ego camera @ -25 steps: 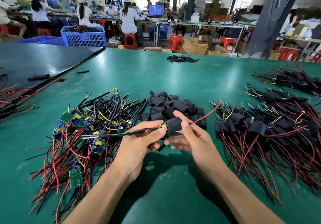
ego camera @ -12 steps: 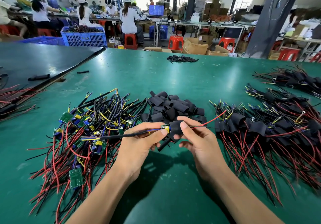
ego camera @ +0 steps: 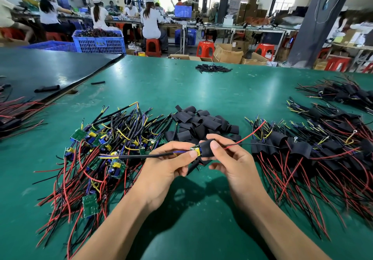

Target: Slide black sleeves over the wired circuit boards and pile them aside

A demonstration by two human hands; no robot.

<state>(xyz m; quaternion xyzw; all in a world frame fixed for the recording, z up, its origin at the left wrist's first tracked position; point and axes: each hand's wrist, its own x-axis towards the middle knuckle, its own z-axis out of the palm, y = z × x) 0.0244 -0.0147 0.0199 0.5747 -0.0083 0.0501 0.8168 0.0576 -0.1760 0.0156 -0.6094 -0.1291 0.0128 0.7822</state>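
My left hand point(ego camera: 167, 165) pinches a wired circuit board point(ego camera: 195, 149) by its near end, its black and blue wires trailing left. My right hand point(ego camera: 232, 159) grips a black sleeve point(ego camera: 206, 148) that covers most of that board; red and black wires stick out of the sleeve to the right. Behind my hands lies a heap of loose black sleeves point(ego camera: 201, 122). A tangle of bare boards with red and black wires point(ego camera: 94, 152) fills the left. Sleeved boards are piled on the right point(ego camera: 314, 150).
The green table point(ego camera: 191, 90) carries a small far pile of black sleeves point(ego camera: 212, 68) and another sleeved bundle point(ego camera: 341, 94) at far right. A dark mat point(ego camera: 40, 70) covers the far left. Beyond the table are people, blue crates point(ego camera: 99, 41) and red stools.
The sleeve has slid left along the board, so less of the board shows. The red wire has dropped lower and points right.
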